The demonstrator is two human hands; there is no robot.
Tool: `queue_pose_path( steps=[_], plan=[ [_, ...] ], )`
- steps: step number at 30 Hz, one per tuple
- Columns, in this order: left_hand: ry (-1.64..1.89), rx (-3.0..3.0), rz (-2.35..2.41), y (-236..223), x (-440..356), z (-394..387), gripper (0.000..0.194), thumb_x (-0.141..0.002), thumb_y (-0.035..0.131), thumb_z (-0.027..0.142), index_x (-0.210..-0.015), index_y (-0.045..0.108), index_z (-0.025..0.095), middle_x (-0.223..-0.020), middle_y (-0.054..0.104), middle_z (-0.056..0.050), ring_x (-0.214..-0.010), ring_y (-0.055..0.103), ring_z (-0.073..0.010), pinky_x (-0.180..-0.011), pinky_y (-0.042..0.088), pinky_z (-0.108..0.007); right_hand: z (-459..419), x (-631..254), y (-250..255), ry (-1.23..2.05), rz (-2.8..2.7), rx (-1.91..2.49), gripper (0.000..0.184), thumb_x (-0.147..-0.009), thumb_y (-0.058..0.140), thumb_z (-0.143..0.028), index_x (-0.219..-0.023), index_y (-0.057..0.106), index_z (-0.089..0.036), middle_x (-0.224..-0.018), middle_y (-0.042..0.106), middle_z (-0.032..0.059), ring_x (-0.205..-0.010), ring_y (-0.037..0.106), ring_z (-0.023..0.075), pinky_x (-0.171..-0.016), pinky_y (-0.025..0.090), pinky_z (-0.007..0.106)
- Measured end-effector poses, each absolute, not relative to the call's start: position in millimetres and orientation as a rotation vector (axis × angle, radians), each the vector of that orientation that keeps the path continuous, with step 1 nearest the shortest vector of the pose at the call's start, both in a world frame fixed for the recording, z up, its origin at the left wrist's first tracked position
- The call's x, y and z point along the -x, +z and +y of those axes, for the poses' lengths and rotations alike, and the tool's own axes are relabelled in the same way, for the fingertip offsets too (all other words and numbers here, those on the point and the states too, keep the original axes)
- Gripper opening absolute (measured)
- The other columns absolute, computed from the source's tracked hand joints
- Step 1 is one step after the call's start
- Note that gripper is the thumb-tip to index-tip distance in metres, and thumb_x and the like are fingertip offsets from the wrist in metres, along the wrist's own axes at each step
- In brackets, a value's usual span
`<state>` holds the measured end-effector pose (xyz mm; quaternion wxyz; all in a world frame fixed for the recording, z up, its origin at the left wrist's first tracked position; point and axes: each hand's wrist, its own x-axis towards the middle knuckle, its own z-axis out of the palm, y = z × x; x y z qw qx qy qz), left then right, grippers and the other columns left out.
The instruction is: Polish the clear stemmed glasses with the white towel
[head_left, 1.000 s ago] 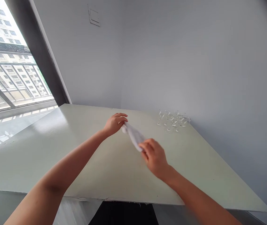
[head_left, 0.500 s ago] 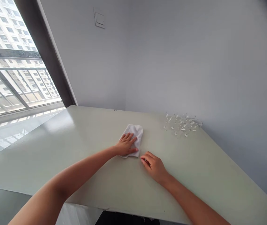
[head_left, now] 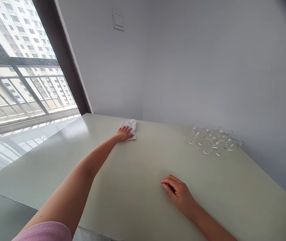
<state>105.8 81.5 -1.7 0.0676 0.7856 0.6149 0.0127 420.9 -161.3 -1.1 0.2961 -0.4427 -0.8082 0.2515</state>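
My left hand (head_left: 125, 133) lies flat on a white cloth (head_left: 132, 124), its fingers spread, pressing it against the pale tabletop (head_left: 143, 164) near the far edge. Part of the cloth is hidden beneath the palm. Closer to me and further right, my right hand (head_left: 180, 194) rests on the tabletop with its fingers curled into a loose fist; nothing shows in it. It touches no other object.
Several clear drinking glasses (head_left: 209, 139) stand close together at the back right, beside the grey wall (head_left: 208, 67). A wider glass bowl (head_left: 235, 140) is at their right end. A window (head_left: 27, 77) is on the left, and a light switch (head_left: 118, 20) is on the wall.
My left hand has pushed the cloth away from me to the far edge, the arm stretching out. My right hand stays curled on the tabletop. The camera view has shifted somewhat.
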Motion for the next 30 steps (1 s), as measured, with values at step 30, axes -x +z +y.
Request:
queue_pose_path(
  steps=[30],
  plan=[
    [-0.032, -1.789, 2.521, 3, 115, -55, 0.069, -0.083, 0.021, 0.06, -0.141, 0.018, 0.021, -0.148, 0.013, -0.011, -0.135, 0.008, -0.0295, -0.105, 0.012, -0.045, -162, -413, 0, 0.59, -2.2, 1.181, 0.023, -0.088, 0.037, -0.025, -0.083, 0.06, -0.023, -0.071, 0.061, -0.0003, -0.06, 0.053, 0.013, -0.057, 0.045, 0.027]
  ],
)
